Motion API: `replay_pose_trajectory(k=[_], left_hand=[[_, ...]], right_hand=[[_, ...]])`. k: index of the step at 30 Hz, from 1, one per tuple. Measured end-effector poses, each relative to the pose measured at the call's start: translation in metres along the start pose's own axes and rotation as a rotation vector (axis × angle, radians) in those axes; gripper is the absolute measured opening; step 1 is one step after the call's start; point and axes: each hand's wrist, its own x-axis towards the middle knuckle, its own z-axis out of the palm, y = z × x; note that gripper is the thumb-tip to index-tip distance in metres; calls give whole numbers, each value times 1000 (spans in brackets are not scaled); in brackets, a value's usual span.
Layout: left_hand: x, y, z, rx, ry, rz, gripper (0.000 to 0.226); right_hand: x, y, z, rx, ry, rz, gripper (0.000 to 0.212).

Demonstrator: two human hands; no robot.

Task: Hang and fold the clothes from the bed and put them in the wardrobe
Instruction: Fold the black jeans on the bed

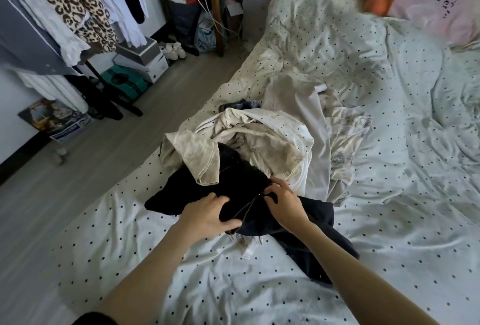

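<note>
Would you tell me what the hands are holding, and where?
Both hands, left hand and right hand, grip the black garment at bunched fabric near its middle.

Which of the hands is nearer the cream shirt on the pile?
Right. The right hand grips the black garment just below the cream shirt, at its white edge. The left hand grips the same black garment lower and farther from the shirt.

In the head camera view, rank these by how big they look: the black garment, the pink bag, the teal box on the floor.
1. black garment
2. pink bag, partly cut off and farther away, so unsure
3. teal box
</note>
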Motion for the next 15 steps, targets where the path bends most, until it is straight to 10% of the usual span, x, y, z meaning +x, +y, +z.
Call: replay_pose_trajectory(k=[3,9,15], left_hand=[[14,16,-5,111,342,87,65],[41,52,1,209,246,-62,44],[28,38,-59,-330,430,-54,26]], right_hand=[[6,0,-2,86,49,49,19],[-1,6,-7,172,76,125,25],[-14,6,-27,230,47,165,39]])
